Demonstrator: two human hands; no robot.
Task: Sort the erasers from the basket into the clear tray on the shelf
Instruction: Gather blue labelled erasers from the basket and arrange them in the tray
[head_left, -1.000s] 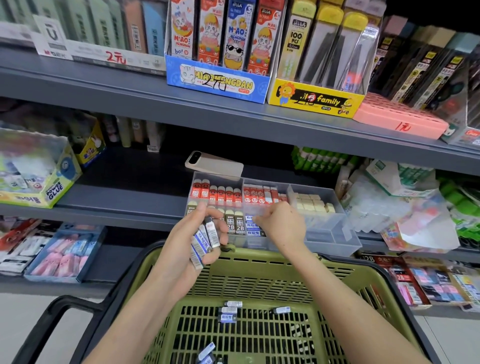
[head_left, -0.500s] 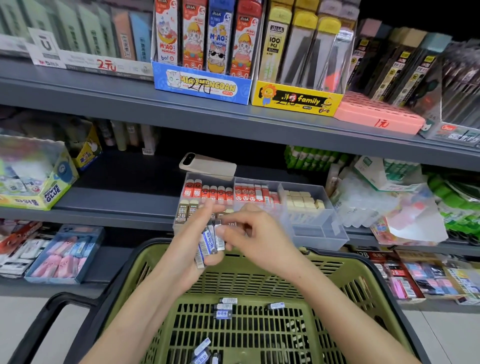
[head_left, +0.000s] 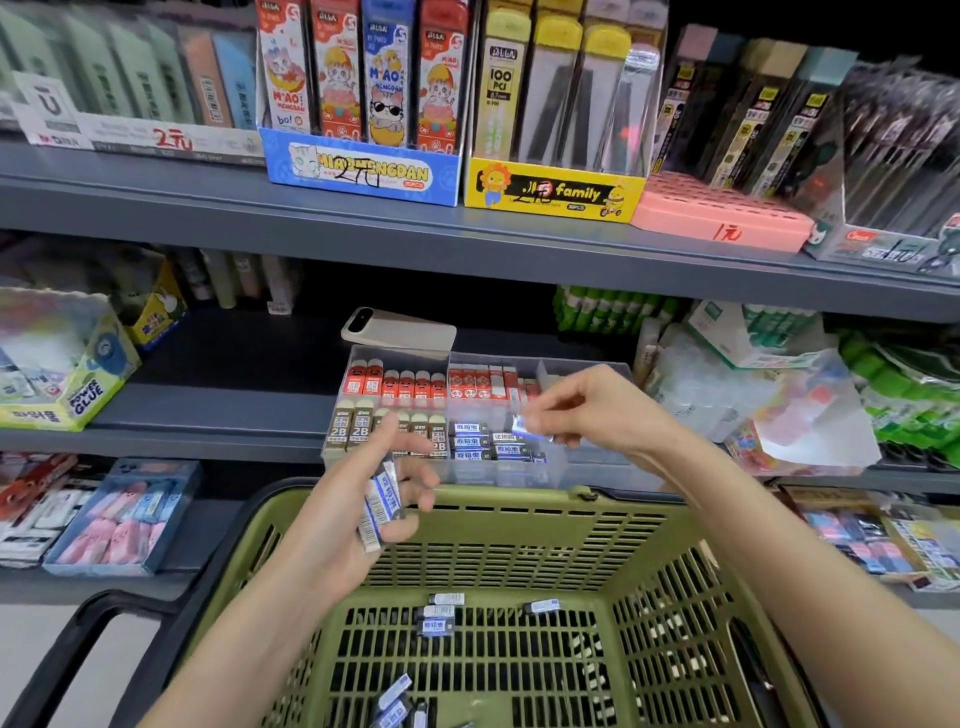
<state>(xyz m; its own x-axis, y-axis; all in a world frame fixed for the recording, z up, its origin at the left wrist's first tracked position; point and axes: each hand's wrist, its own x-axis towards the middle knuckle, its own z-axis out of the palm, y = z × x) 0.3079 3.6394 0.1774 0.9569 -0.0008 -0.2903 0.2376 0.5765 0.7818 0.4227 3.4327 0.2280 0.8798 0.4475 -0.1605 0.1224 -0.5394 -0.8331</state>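
Now the right hand's (head_left: 597, 410) fingers (head_left: 556, 404) pinch one eraser (head_left: 527, 430) over the clear tray (head_left: 582, 365) on the shelf. The left hand (head_left: 353, 512) grips a stack (head_left: 382, 506) above the basket (head_left: 519, 512). It looks light, stiff and slick-wrapped, so it is best pinched across its long sides.

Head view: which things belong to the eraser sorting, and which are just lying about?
In the job: left hand holding a stack of erasers; right hand pinching one eraser; clear tray; green basket with loose erasers.
Lying about: phone behind the tray; glue box; yellow lead display; pink box.
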